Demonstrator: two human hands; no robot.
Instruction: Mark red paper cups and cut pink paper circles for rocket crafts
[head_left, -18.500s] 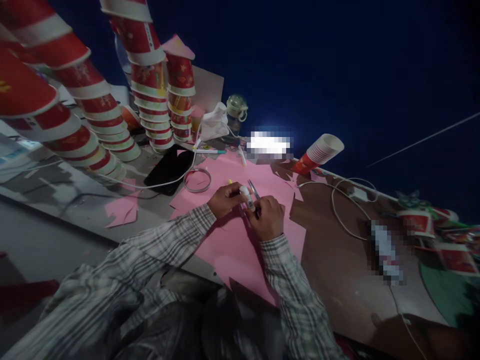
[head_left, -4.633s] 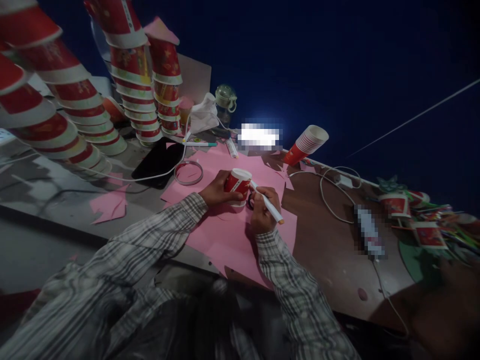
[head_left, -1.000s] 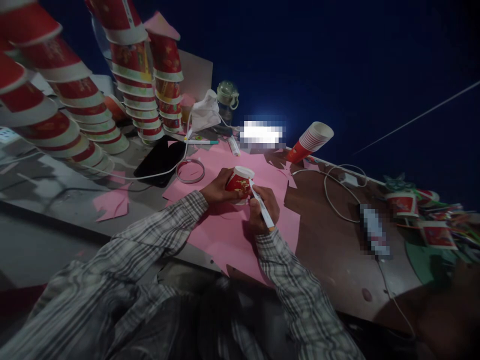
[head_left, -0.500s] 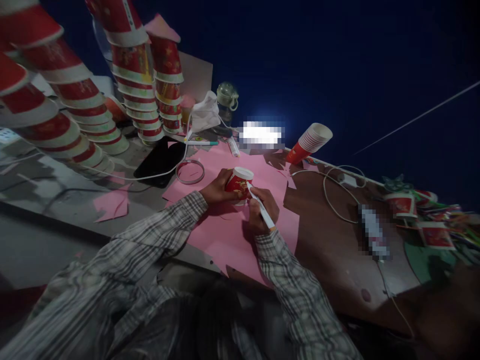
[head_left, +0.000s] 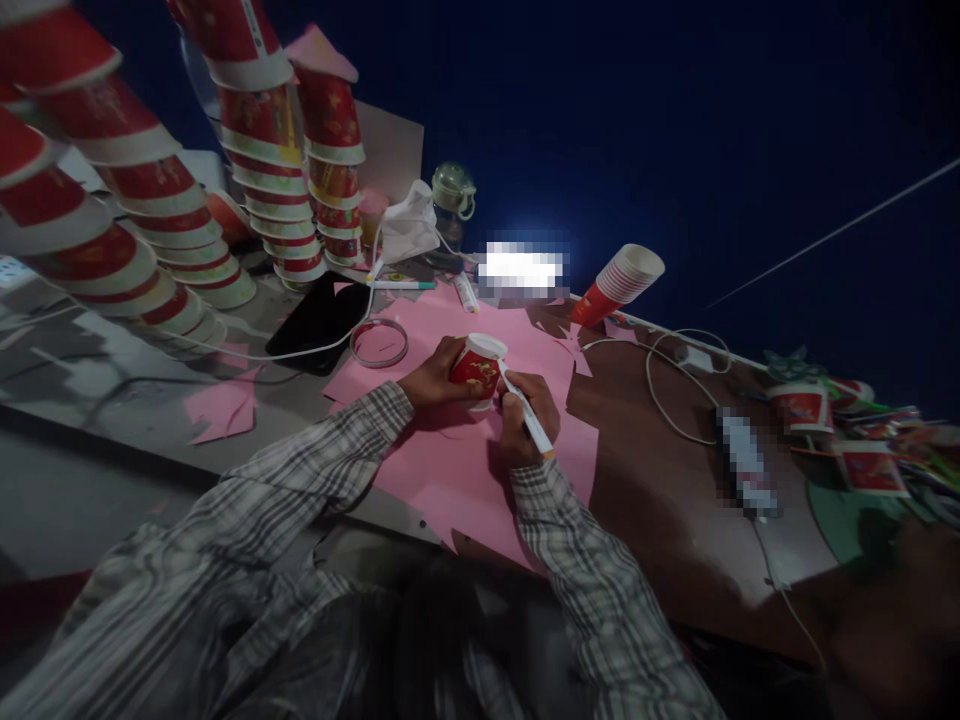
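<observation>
At the far left, towers of red-and-white paper cups (head_left: 144,165) are standing in curved columns, their rims facing down. Next, a black flat device (head_left: 315,325) is lying on the table, and a thin ring (head_left: 380,364) is resting on its side over the pink paper (head_left: 465,470). The left hand (head_left: 435,378) is coming in from the left and holding the red paper cup (head_left: 478,374), thumb across its gold-patterned front. The cup is sitting above the middle of the pink paper — its long axis near upright, the top leaning slightly right, one white end facing up. Whether that end is the mouth or the base, I cannot tell. Behind the cup, a glue stick (head_left: 466,292) is lying on the paper. The right hand (head_left: 534,398) is gripping a white marker (head_left: 535,428) in a writing hold. The marker is slanting — tip pointing up and left at the cup's right side, orange end pointing down and right toward the sleeve. Farther right, nested paper cups (head_left: 616,286) are leaning with their mouths facing up and right, and smaller red cups (head_left: 808,410) are lying near a green disc (head_left: 836,520).
</observation>
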